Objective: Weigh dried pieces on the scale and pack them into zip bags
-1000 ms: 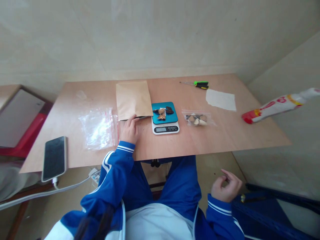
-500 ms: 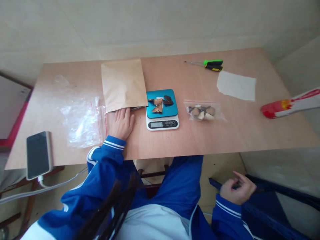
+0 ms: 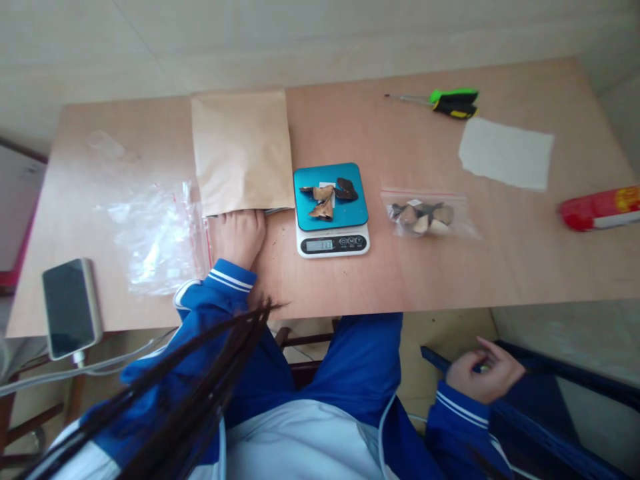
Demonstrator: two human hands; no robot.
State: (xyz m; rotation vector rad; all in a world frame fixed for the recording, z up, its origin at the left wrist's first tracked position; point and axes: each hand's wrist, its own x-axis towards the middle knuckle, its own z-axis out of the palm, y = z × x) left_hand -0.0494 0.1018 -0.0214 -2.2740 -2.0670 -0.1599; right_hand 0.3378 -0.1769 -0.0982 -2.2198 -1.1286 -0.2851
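Note:
My left hand [image 3: 239, 235] reaches under the open near edge of a brown paper bag [image 3: 241, 150]. Its fingers are hidden inside, and a dark edge shows beneath the paper. Beside the bag is a kitchen scale [image 3: 332, 207] with a teal top, bearing dried, brown, curled pieces [image 3: 323, 200] and a small white label; its display digits are blurred. My right hand [image 3: 484, 370] hangs past the table's front edge, fingers curled towards the thumb and one finger stretching out. Whatever is inside the curl, if anything, is unclear. A zip bag [image 3: 425, 217] of similar pieces lies right of the scale.
Clear plastic zip bags [image 3: 155, 240] lie left of my left hand, with a phone [image 3: 71, 307] on a cable at the table's left corner. Towards the back right are a screwdriver [image 3: 453, 103] and a torn paper sheet [image 3: 507, 152]. A red package [image 3: 600, 208] lies far right.
The view has shifted closer to the table. My left hand has slid further under the bag's edge, hiding its fingers. My right hand stays curled off the table.

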